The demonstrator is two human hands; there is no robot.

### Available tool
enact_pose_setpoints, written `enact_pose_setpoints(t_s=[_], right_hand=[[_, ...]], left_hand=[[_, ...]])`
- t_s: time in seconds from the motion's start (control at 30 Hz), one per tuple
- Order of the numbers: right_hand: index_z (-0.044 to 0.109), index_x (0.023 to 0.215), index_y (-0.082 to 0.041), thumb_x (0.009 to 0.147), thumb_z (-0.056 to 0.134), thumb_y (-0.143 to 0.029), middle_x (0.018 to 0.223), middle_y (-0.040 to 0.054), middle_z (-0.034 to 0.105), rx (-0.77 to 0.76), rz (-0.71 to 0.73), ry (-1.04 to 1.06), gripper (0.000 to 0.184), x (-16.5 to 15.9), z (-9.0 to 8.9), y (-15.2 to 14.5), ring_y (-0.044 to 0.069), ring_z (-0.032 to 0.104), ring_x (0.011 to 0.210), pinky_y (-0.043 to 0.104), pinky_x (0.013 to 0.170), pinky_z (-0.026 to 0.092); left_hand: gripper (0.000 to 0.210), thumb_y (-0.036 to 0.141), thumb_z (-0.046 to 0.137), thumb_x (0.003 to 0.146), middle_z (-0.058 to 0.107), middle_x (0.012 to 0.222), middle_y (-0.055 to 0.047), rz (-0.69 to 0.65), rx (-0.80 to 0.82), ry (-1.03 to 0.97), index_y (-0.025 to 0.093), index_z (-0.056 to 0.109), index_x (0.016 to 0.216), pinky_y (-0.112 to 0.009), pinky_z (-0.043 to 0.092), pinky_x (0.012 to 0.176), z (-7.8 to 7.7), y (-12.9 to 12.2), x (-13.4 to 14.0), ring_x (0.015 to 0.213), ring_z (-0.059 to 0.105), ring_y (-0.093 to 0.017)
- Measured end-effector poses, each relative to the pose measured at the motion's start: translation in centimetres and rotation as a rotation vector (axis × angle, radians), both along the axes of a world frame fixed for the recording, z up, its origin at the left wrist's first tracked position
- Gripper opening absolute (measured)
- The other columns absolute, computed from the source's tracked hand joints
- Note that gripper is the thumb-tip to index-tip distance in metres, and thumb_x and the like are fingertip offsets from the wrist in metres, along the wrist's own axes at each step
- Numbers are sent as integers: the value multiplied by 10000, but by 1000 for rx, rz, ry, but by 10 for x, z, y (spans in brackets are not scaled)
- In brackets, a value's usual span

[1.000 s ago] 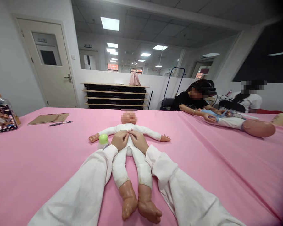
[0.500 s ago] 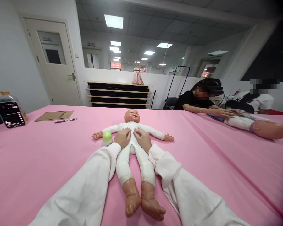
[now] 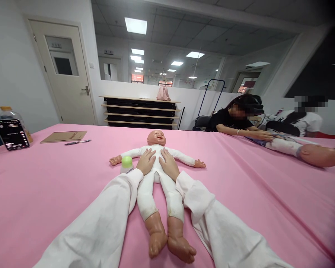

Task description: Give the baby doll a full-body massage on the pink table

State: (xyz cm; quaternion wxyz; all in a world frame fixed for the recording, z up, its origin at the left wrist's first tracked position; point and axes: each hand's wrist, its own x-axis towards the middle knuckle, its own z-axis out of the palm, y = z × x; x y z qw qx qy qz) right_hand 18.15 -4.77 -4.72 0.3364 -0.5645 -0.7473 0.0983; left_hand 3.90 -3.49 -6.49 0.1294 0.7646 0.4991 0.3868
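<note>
A baby doll (image 3: 157,178) with a white cloth body lies on its back on the pink tablecloth (image 3: 72,186), its head away from me and its arms spread. My left hand (image 3: 146,161) rests flat on the left side of the doll's torso, fingers stretched toward its chest. On the right side of the torso lies my right hand (image 3: 169,163), also flat with fingers extended. Neither hand grips anything. Beside my left wrist stands a small bottle with a green cap (image 3: 126,162).
At the left are a phone (image 3: 12,134) leaning on a bottle (image 3: 6,108), a brown notebook (image 3: 63,136) and a pen (image 3: 78,142). Across the table at right, a person (image 3: 234,117) handles another doll (image 3: 319,154). A second person (image 3: 307,119) sits farther right.
My fingers, curled on the doll's torso before, now lie straighter and flatter, reaching slightly toward its chest. The other person's hands have shifted slightly on the second doll.
</note>
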Motion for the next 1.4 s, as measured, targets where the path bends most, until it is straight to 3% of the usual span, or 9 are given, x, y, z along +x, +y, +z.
enact_pose_setpoints(t_s=[0.17,0.27,0.47,0.63,0.8,0.93,1.03,1.2,1.4], right_hand=[[650,998,-148,820,456,-260,1143,84,602,174,1,148,286,1,-4,-4,195,486,1168,349,1009,366],[680,846,-195,797,492,-262,977,38,677,261,24,198,205,1,-6,-5,190,582,1041,346,933,439],[682,914,-165,803,465,-228,995,61,671,295,127,190,252,3,-6,-5,184,584,1038,329,933,448],[616,1092,-168,811,381,-148,1179,42,580,177,209,110,367,4,-4,-2,169,428,1221,363,1044,335],[488,1245,-194,850,319,-173,1368,37,383,41,127,5,430,2,-4,2,192,283,1309,464,1086,197],[456,1273,-133,860,337,-226,1403,92,311,29,16,2,440,1,-3,1,219,256,1320,453,1085,210],[479,1251,-85,854,366,-257,1378,120,349,43,-50,35,447,1,-1,-3,226,303,1298,403,1081,255],[662,999,-191,808,466,-278,1129,59,610,160,-159,124,287,1,-2,-8,220,523,1126,376,972,414],[683,934,-157,801,471,-225,997,57,671,308,39,145,259,3,-6,-5,188,599,1009,320,934,452]], left_hand=[[312,218,446,840,534,1222,-115,54,142,-31,124,585,1103,-387,345,1034,-3,-1,0,1202,437,-210],[254,192,434,835,615,1110,-67,0,219,-15,169,631,993,-342,412,987,-2,-5,0,1090,541,-172],[272,200,418,839,628,1087,-50,-150,333,15,176,637,998,-329,443,959,1,-9,0,1049,568,-164],[319,193,393,841,577,1175,-48,-176,243,-38,173,601,1082,-363,388,1007,-1,-6,-1,1139,501,-165],[378,202,360,861,463,1303,-24,-120,104,36,220,517,1204,-451,258,1062,2,-6,-1,1272,337,-186],[370,244,382,863,422,1337,-36,-14,58,61,212,521,1205,-449,267,1053,5,-8,-1,1286,309,-215],[343,235,425,843,490,1279,-62,30,86,17,162,568,1146,-387,299,1054,5,-10,0,1240,383,-203],[238,204,483,798,616,1105,-69,104,181,-36,169,634,980,-363,392,992,4,-12,0,1110,518,-203],[229,214,438,827,662,989,-68,-14,351,11,177,656,887,-319,466,911,1,-11,-2,968,602,-173]])
